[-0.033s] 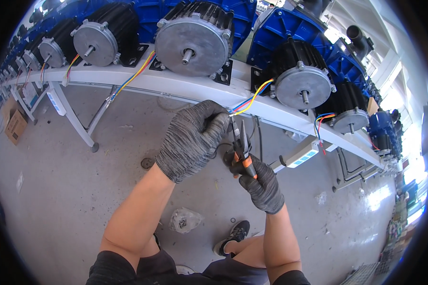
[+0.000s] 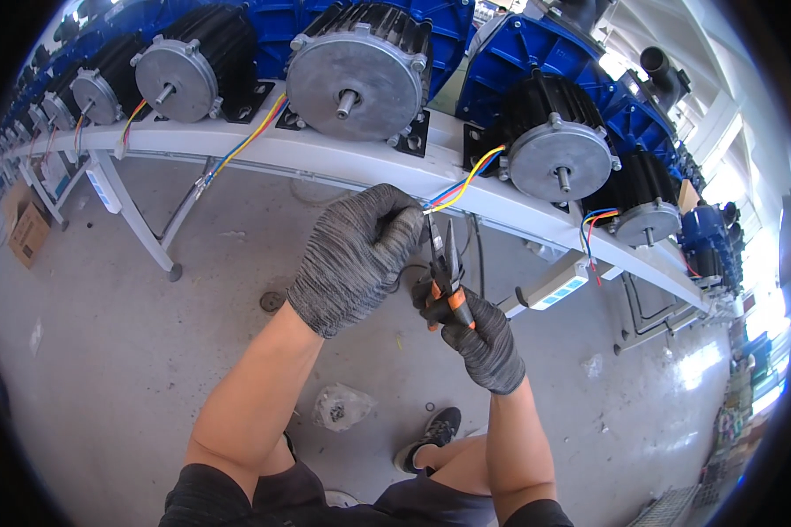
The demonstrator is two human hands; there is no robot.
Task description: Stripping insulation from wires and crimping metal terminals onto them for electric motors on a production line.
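Observation:
A bundle of yellow, blue and red wires [image 2: 466, 189] runs from a black motor with a round silver end cover [image 2: 558, 162]. My left hand [image 2: 353, 250], in a grey knit glove, pinches these wires near their ends. My right hand [image 2: 483, 347], gloved alike, grips long-nosed pliers [image 2: 446, 274] with black and orange handles. The plier jaws point up and stand apart, just right of my left fingertips and below the wires. The very tips of the wires are partly hidden by my left fingers.
More motors [image 2: 356, 75] with blue housings line the white metal bench [image 2: 325, 162]. Other wire bundles [image 2: 246, 145] hang over its edge. Below, a clear plastic bag [image 2: 343, 407] lies on the grey floor, near my shoe [image 2: 429, 439]. A cardboard box [image 2: 28, 230] stands far left.

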